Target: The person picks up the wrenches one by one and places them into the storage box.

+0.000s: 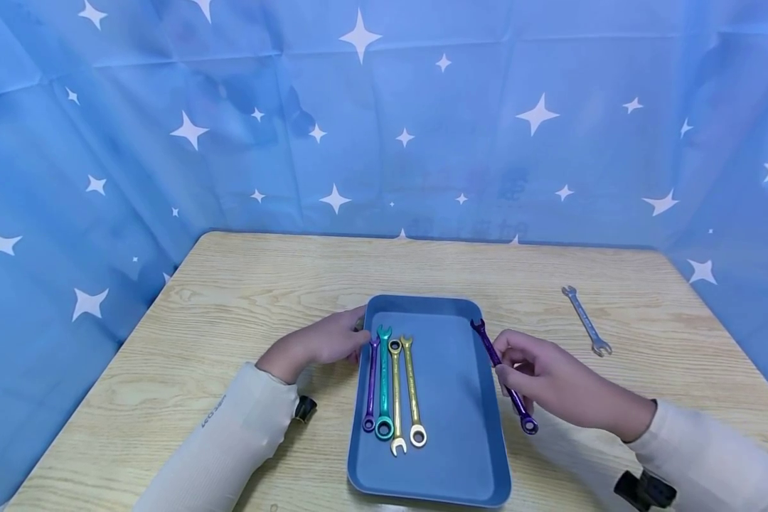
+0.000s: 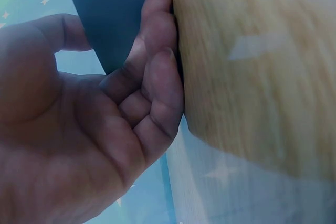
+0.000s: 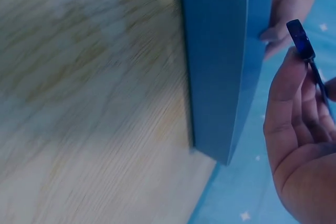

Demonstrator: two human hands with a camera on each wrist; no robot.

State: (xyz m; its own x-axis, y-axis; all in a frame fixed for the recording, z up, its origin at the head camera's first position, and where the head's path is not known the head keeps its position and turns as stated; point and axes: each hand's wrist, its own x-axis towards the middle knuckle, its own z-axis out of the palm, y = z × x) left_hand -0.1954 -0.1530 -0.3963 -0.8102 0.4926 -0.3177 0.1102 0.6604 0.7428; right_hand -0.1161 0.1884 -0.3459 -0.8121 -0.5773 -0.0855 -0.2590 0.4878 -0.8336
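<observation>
My right hand (image 1: 544, 380) pinches a dark purple combination wrench (image 1: 512, 395) by its shaft, over the right rim of a blue-grey tray (image 1: 461, 455). Its open jaw points away from me, its ring end toward me. On the tray's left side my left hand (image 1: 326, 341) grips the wall, thumb over the rim and fingers (image 2: 163, 77) curled against the outside. Inside the tray, side by side, lie a purple wrench (image 1: 372, 384), a green wrench (image 1: 385, 384), a gold wrench (image 1: 396, 398) with its ring end away, and another gold wrench (image 1: 412, 384).
A silver double open-end wrench (image 1: 587, 320) lies on the wooden table (image 1: 281, 277), right of the tray and farther back. Behind the table hangs a blue curtain (image 1: 422, 171) with white stars. The tray's right wall (image 3: 215, 61) stands up from the tabletop.
</observation>
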